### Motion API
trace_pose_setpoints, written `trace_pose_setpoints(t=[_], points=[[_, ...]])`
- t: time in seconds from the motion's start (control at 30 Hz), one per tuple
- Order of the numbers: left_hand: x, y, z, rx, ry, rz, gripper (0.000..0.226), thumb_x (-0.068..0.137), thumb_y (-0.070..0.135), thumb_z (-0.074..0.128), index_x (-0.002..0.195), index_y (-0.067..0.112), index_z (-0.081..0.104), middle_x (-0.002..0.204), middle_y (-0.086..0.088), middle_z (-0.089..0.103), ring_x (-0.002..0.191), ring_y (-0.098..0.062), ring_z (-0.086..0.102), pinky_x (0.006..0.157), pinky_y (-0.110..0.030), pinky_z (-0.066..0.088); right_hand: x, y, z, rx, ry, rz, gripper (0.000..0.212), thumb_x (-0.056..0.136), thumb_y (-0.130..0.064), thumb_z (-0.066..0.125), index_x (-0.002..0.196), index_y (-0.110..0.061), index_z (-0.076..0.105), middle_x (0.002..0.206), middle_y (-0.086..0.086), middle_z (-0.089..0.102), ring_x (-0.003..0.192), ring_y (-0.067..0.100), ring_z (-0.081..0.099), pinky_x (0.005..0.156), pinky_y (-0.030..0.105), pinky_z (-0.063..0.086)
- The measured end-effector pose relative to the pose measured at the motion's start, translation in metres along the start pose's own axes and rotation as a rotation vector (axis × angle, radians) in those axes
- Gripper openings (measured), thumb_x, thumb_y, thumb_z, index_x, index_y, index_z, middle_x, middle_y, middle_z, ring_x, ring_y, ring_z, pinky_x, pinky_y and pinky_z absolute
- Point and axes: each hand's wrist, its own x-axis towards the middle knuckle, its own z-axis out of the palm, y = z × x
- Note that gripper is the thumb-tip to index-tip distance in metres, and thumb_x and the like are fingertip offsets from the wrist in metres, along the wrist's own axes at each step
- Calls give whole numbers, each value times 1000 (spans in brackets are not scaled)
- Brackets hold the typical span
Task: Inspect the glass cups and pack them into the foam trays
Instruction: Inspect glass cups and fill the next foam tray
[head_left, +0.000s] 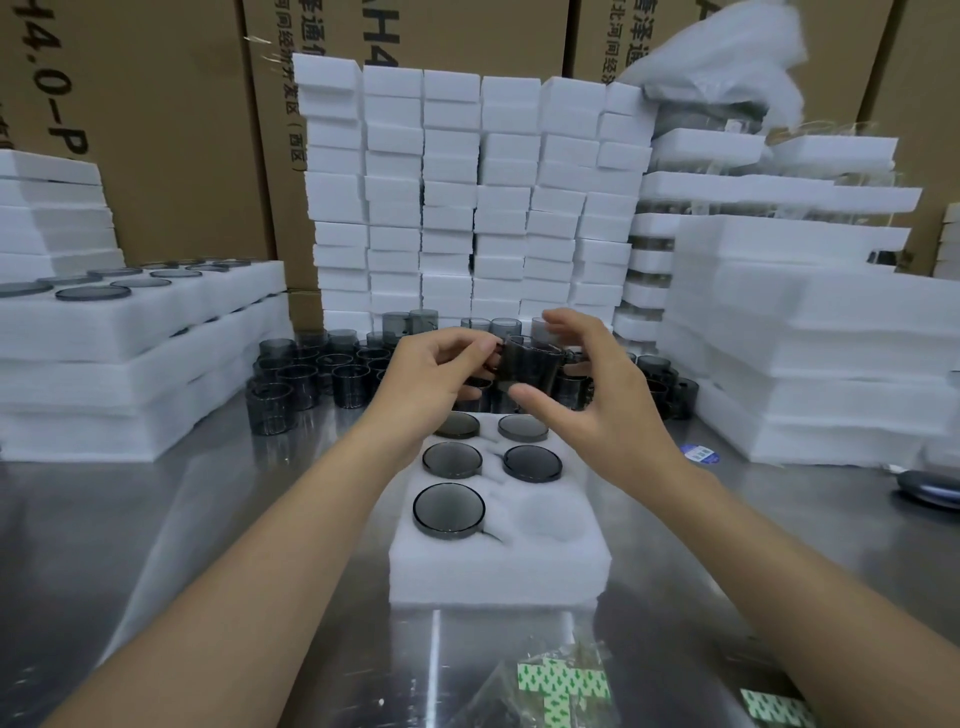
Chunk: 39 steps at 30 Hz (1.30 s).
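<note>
Steel table (156, 545), half-hidden smoky cup (532, 364)

You are at a packing station in a warehouse or factory. Printed cardboard cartons (176, 130) form the back wall, stacked white foam trays (467, 208) flank the steel counter (156, 519), and loose smoked-glass cups (311, 374) stand in rows behind one part-filled tray (498, 566).

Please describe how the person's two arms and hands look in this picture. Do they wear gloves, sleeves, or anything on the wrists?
Both forearms are bare as far as the frame shows, with no sleeves in view. The left hand and the right hand wear no gloves. No watch, bracelet or ring is visible on the wrists or fingers. The nails look short and unpainted.
</note>
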Motion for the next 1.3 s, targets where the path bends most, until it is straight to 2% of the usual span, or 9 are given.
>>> trace_pose_setpoints(t=[0.1,0.23,0.33,0.5,0.6,0.87,1.1,1.3], points=[[-1,3,-2,-82,-52,-13,18,108,24,65,111,18,81,101,5,80,98,-7,74,78,-22,59,-1,0,0,70,-33,98,74,87,-47,83,151,-37,47,127,-21,68,125,-1,60,106,23,48],[-3,6,-1,-115,-109,-17,16,107,24,66,112,23,81,119,-2,79,114,-11,74,83,-25,60,0,1,0,13,45,32,70,84,-29,90,145,-27,56,127,-19,67,119,2,63,104,21,49],[-5,10,0,-123,-138,-41,16,107,24,66,112,28,80,118,0,80,112,-11,75,80,-22,59,3,4,-2,-65,115,-74,69,81,-20,91,142,-24,58,132,-14,65,122,8,60,105,25,47],[-4,10,-1,-111,-142,-47,18,108,21,64,114,25,80,118,-1,80,112,-13,76,77,-23,58,2,9,-2,-155,134,-210,64,82,-20,88,138,-22,58,130,-11,62,122,12,56,104,29,47],[-5,12,0,-91,-134,-61,18,108,21,64,110,28,81,116,1,80,110,-11,76,79,-26,58,3,9,-3,-162,111,-202,64,81,-19,89,137,-22,59,129,-11,63,121,13,56,103,30,47],[-5,14,-1,-96,-135,-65,19,107,23,66,107,32,82,117,2,80,111,-12,76,83,-31,53,3,9,-2,-203,121,-205,63,82,-18,90,137,-18,61,131,-8,64,121,17,57,105,19,40],[-5,14,-3,-82,-145,-73,19,105,23,66,103,34,81,116,4,80,109,-10,76,87,-36,48,2,7,-2,-204,106,-205,63,83,-21,90,138,-19,61,131,-8,64,123,15,57,106,20,41],[-3,15,-5,-120,-168,-73,16,88,36,73,101,33,81,111,5,79,105,-9,74,86,-35,48,2,7,-2,-191,115,-208,62,84,-25,90,139,-22,60,131,-11,64,123,11,57,105,21,43]])
